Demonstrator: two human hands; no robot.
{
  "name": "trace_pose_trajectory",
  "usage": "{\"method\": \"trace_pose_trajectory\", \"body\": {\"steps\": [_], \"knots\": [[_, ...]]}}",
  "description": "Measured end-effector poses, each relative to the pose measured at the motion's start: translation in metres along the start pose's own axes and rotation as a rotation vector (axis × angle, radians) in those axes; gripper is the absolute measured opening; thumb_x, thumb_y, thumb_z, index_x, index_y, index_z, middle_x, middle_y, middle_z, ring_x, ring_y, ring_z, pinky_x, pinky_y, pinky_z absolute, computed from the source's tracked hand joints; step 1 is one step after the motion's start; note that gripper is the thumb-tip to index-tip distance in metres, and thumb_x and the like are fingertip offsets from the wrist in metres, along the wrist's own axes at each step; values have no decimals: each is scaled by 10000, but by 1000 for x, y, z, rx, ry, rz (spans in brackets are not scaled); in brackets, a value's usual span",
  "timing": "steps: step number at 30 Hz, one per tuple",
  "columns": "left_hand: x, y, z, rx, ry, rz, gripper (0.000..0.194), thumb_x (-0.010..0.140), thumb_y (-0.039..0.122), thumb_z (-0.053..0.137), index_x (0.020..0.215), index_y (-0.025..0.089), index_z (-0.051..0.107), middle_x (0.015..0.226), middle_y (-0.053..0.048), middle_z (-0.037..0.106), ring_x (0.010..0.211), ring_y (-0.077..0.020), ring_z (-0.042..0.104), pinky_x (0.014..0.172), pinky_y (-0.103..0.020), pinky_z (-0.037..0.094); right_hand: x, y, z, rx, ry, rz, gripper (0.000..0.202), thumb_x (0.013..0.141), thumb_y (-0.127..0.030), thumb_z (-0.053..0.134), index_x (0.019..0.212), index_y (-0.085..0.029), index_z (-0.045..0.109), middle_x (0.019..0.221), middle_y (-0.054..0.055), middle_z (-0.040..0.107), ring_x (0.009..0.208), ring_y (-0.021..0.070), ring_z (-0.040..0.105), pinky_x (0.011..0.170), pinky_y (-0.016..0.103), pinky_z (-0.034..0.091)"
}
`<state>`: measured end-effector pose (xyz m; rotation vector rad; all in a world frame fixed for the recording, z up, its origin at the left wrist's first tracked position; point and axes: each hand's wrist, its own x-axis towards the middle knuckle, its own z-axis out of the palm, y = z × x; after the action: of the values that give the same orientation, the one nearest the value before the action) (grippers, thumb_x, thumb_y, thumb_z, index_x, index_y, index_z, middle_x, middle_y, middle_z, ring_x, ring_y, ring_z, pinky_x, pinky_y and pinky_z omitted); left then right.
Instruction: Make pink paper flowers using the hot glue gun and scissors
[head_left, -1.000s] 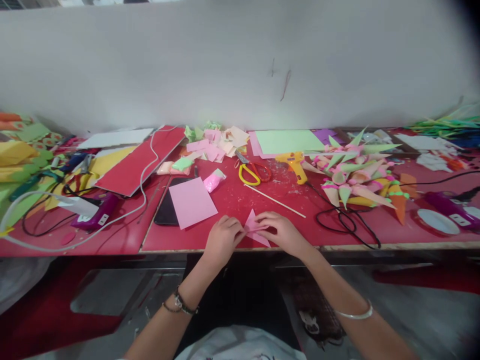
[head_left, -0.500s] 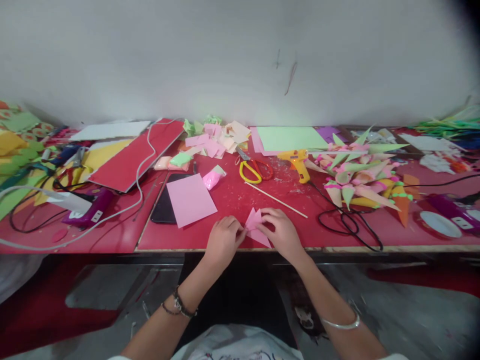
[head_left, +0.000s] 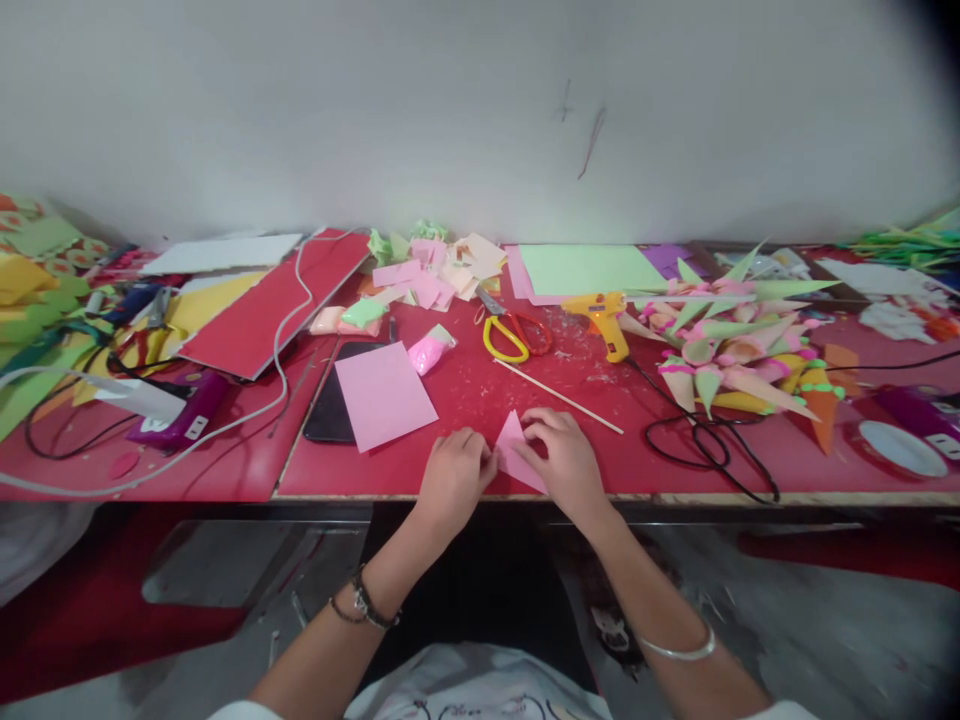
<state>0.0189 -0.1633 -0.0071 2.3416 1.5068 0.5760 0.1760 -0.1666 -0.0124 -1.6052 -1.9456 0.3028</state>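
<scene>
Between my two hands is a folded piece of pink paper (head_left: 517,457), its peak pointing away from me, close to the table's front edge. My left hand (head_left: 459,468) pinches its left corner between thumb and fingers. On the other side, my right hand (head_left: 564,455) grips the paper's right side with bent fingers. Left of my hands, a flat pink paper sheet (head_left: 386,397) lies partly over a dark phone-like slab (head_left: 328,412). A thin wooden stick (head_left: 559,396) rests just beyond my right hand.
Scissors (head_left: 507,337) with yellow and red handles and a yellow glue gun (head_left: 604,320) lie farther back. Its black cord (head_left: 701,450) coils at right, near a pile of paper cones (head_left: 727,350). A white cable (head_left: 281,340) crosses the left side beside a red board (head_left: 277,310).
The two peaks of the pink paper have come together into nearly one point. Both hands keep hold of it; the view has shifted slightly.
</scene>
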Motion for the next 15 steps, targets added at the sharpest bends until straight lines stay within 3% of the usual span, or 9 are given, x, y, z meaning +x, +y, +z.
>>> {"method": "trace_pose_trajectory", "body": {"steps": [15], "knots": [[4,1,-7,114,-107,-16,95,780,194,440,694,172,472,677,-4,586,668,-149,538,664,-293,331,1,2,0,-62,-31,-22,143,792,-297,482,689,-199,496,977,54,555,854,211,478,752,355,380]]}}
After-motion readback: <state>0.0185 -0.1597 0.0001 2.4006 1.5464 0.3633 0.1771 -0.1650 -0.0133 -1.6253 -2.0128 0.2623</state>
